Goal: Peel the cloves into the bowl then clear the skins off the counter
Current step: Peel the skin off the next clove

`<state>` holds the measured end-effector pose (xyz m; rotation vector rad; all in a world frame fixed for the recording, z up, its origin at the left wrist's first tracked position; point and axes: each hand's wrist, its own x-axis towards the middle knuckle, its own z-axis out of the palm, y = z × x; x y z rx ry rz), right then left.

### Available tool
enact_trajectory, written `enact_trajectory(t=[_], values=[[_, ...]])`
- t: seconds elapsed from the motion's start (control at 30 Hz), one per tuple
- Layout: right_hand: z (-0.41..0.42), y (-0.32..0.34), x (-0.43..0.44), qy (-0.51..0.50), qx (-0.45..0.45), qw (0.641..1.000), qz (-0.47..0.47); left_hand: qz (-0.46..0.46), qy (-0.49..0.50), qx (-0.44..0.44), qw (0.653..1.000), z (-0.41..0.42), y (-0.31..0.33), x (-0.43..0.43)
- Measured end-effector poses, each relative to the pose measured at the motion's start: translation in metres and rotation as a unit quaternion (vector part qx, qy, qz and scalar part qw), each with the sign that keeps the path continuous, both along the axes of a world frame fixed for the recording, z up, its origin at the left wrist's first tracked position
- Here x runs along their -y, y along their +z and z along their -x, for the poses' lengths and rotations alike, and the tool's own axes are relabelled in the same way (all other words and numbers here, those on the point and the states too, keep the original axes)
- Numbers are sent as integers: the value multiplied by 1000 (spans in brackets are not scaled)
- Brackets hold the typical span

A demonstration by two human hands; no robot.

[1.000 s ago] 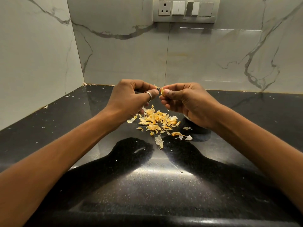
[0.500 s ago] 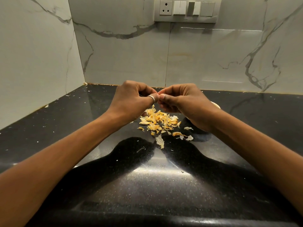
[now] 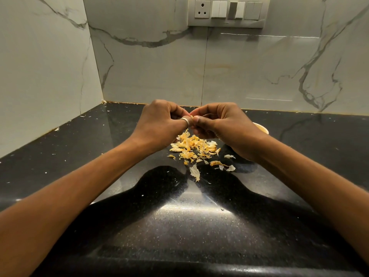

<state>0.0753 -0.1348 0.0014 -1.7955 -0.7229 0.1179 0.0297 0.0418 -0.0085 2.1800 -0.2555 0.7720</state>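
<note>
My left hand (image 3: 159,124) and my right hand (image 3: 221,122) meet fingertip to fingertip above the counter, both curled round a small garlic clove (image 3: 191,116), of which only a pale sliver shows between the thumbs. A ring sits on my left thumb. Below the hands lies a pile of yellowish garlic skins (image 3: 194,148) on the black counter (image 3: 99,148). A pale bowl (image 3: 261,128) stands behind my right wrist, mostly hidden, with only its rim showing.
Marble-look walls close the counter at the back and left, forming a corner. A socket and switch panel (image 3: 227,13) is on the back wall. Small skin flakes (image 3: 57,128) lie scattered along the left wall. The counter's front edge runs along the bottom.
The hands have closed together, so the clove shows less between the fingertips. They sit slightly higher over the skin pile. The bowl's rim has come into sight behind my right wrist.
</note>
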Motion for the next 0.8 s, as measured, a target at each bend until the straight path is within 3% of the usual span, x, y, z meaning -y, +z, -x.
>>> enact_trajectory(t=[0.47,0.8], values=[[-3,-1,2,12,-10,1000,-13,-42,25,11,999,2,2,0],[-5,2,4,2,-36,998,-41,-21,32,9,999,1,2,-1]])
